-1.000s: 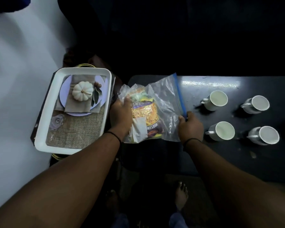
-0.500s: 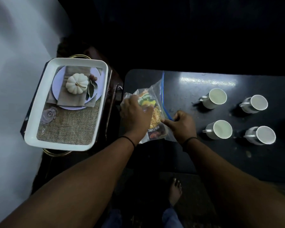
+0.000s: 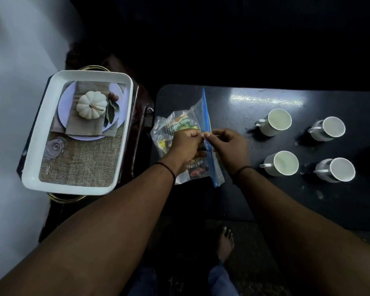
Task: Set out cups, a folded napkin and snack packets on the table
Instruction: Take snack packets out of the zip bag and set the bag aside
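Left hand (image 3: 187, 146) and right hand (image 3: 228, 146) both pinch the blue zip strip of the clear bag (image 3: 207, 133) — snack packets (image 3: 179, 127) inside, lying beneath the hands on the table (image 3: 244, 199) — left of four cups (image 3: 278, 121).

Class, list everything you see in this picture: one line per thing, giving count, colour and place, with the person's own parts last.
Ceramic mugs: four, white, right half of the table.
Glossy table: one, black, centre to right.
Clear zip bag with blue seal: one, on the table's left end, holding printed snack packets.
Rectangular tray: one, white rim, printed base, left of the table.
Left hand and right hand: both pinching the bag's blue seal.
Bare foot: one, on the floor below.
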